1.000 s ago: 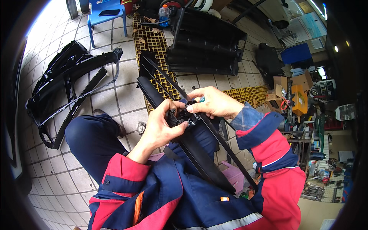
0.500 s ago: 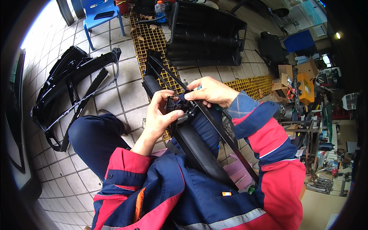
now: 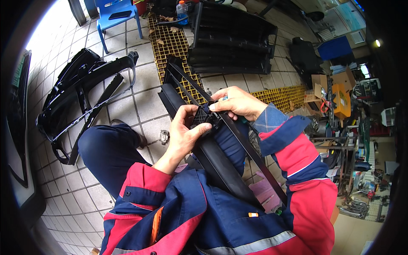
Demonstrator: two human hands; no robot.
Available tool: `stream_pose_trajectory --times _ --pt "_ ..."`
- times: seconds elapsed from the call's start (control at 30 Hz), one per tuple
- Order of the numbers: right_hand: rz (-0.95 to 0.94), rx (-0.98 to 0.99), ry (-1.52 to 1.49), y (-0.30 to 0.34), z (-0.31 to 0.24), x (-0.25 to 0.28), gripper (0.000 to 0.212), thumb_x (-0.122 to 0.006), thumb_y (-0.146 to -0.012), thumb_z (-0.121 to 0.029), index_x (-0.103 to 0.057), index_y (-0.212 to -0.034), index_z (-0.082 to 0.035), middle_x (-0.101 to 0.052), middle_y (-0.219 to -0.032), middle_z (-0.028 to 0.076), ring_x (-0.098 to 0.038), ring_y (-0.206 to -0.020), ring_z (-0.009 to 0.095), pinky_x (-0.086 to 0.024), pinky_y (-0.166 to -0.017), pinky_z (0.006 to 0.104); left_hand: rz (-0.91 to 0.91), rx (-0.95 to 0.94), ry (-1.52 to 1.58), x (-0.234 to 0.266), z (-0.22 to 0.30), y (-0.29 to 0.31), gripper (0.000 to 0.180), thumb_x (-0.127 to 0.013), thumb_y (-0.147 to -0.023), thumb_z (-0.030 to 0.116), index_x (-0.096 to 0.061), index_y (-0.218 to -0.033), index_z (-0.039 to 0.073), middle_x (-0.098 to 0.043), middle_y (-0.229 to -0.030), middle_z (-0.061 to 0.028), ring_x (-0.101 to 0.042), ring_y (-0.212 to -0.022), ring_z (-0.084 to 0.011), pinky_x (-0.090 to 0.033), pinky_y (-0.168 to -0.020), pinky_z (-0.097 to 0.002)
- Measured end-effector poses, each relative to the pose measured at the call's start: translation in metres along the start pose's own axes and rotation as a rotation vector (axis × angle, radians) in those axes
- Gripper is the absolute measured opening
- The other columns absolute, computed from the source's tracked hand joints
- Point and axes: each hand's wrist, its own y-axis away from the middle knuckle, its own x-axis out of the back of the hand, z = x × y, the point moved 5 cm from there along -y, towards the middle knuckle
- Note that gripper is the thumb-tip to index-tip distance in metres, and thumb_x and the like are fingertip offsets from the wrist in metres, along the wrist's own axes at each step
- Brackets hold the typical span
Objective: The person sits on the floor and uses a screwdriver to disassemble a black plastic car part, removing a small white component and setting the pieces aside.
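Note:
A long black plastic frame (image 3: 227, 168) with narrow bars lies slantwise across my lap, its far end over the yellow floor grating. At a ribbed bracket near the frame's middle, my left hand (image 3: 185, 135) grips with thumb and curled fingers. My right hand (image 3: 239, 104) pinches the frame right beside it, where a thin bar meets the bracket. The two hands are close together, fingertips almost meeting. What lies under the right fingertips is partly hidden.
Black plastic car trim (image 3: 83, 95) lies on the tiles at left. A large black slatted panel (image 3: 231, 40) sits ahead, near a blue chair (image 3: 117, 17). A small metal part (image 3: 164, 136) rests by my knee. Cartons (image 3: 316, 91) and a cluttered rack (image 3: 333, 146) stand at right.
The view has shifted slightly. My left hand has come a little closer to the right one, and the bracket has turned somewhat. Both hands keep hold of the frame.

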Motion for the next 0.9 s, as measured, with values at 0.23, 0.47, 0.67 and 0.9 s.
stream_pose_trajectory --times 0.23,0.47,0.67,0.9 --pt "-0.037 0.017 -0.028 0.002 -0.001 0.001 0.064 -0.085 -0.101 -0.027 -0.065 -0.149 0.010 -0.070 -0.088 -0.001 -0.060 -0.062 0.005 -0.047 -0.054 0.0223 -0.005 -0.083 -0.307 -0.003 0.013 0.004 0.067 -0.096 -0.086 0.003 -0.055 -0.139 0.003 -0.067 -0.129 -0.0070 -0.066 -0.125 -0.0172 -0.053 -0.115 -0.0366" --pt "-0.051 0.022 -0.078 0.001 0.005 0.007 0.069 -0.084 -0.101 -0.025 -0.060 -0.153 0.013 -0.071 -0.091 0.001 -0.059 -0.062 0.005 -0.048 -0.055 0.0225 -0.038 -0.327 -0.786 -0.013 0.054 0.013 0.065 -0.087 -0.083 0.008 -0.068 -0.145 0.001 -0.066 -0.118 -0.0182 -0.064 -0.117 -0.0364 -0.054 -0.105 -0.0462" --pt "-0.029 0.030 -0.098 0.003 0.007 0.008 0.063 -0.083 -0.101 -0.023 -0.063 -0.150 0.011 -0.072 -0.092 0.001 -0.056 -0.060 0.004 -0.046 -0.053 0.0213 -0.201 -0.214 -0.779 -0.003 0.063 0.013 0.073 -0.078 -0.087 0.003 -0.062 -0.158 0.006 -0.063 -0.124 -0.0193 -0.063 -0.119 -0.0382 -0.053 -0.107 -0.0477" --pt "0.003 0.036 -0.081 0.003 0.008 0.008 0.051 -0.081 -0.102 -0.024 -0.070 -0.143 0.005 -0.070 -0.089 -0.003 -0.053 -0.057 0.001 -0.041 -0.048 0.0196 0.060 -0.135 -0.850 0.020 0.054 0.022 0.070 -0.100 -0.081 0.028 -0.065 -0.135 -0.001 -0.066 -0.119 -0.0173 -0.068 -0.110 -0.0347 -0.056 -0.097 -0.0437"
